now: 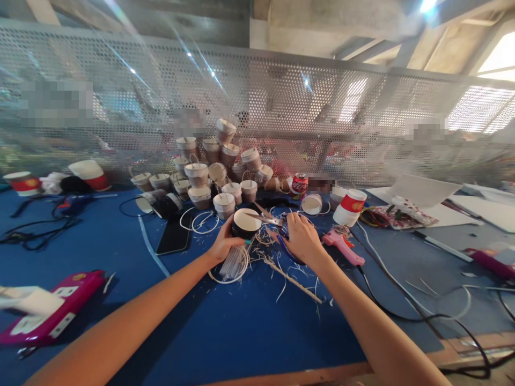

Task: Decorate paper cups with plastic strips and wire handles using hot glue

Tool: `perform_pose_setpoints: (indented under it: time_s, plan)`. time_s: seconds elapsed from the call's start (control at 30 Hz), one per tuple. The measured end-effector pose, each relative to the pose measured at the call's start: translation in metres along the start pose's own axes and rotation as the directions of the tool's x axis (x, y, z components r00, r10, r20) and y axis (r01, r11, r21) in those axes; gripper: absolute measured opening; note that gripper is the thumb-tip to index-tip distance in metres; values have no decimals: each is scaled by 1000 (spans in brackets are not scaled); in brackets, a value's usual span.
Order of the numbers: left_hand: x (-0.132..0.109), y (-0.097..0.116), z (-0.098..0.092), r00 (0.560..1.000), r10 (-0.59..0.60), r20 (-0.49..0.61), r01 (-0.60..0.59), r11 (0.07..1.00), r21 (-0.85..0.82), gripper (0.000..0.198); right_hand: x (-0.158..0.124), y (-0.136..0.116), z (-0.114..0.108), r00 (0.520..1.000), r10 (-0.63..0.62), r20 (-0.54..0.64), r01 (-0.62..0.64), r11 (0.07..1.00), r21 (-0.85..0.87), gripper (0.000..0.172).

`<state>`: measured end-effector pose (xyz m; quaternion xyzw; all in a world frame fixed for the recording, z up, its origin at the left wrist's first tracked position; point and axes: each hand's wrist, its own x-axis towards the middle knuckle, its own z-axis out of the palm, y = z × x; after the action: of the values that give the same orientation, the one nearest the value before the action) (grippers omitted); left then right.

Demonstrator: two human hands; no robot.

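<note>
My left hand (226, 244) is closed around a small dark cup (247, 228), its pale inside facing up towards me. In my right hand (302, 237) is a pair of scissors (269, 219) with dark blue handles. The parted blades point left, one of them across the cup's rim; whether they touch it I cannot tell. Below the cup lies a bundle of clear glue sticks (234, 264) beside a loop of white cord. Straw-like scraps (277, 268) are scattered under the scissors.
Behind my hands stands a pile of small wrapped cups (197, 174). A pink glue gun (344, 246) and a red-and-white paper cup (351, 208) are to the right, with cables. A black phone (174, 237) and a magenta power strip (60, 305) lie left. A perforated metal screen (289, 96) rises behind.
</note>
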<state>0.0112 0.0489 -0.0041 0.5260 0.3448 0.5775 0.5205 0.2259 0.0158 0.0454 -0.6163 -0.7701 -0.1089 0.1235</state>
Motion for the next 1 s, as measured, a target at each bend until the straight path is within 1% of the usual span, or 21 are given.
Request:
perform_pose_setpoints:
  time_s: [0.1,0.2,0.4,0.53,0.63,0.7,0.87,1.0]
  plan:
    - [0,-1,-1,1000,7,21,-8,1000,12,72,0,1,4,1000,-7,29,7,1000,1,63]
    - [0,-2,-3,1000,-11,27,10,1000,20,74,0,2,5,998,-19,68,18,1000,11,63]
    - [0,-5,-4,998,-59,-5,59,998,-6,77,0,-2,4,994,-45,99,43,999,17,62]
    - [0,-7,-6,998,-65,-15,65,998,-14,76,0,-4,5,992,-24,120,26,1000,-14,63]
    - [1,-9,-8,998,-53,-15,53,998,-21,74,1,-4,8,994,-6,107,10,999,-41,65]
    - [1,-10,-9,998,-55,-8,55,998,-39,74,1,-5,9,997,1,77,4,998,-68,67]
    - [1,-9,-8,997,-76,1,75,996,-52,74,0,-8,10,1000,16,-24,-19,992,-129,69]
    - [-1,-6,-7,994,-113,-9,111,990,-86,70,0,-9,10,999,17,-47,-23,992,-125,69]
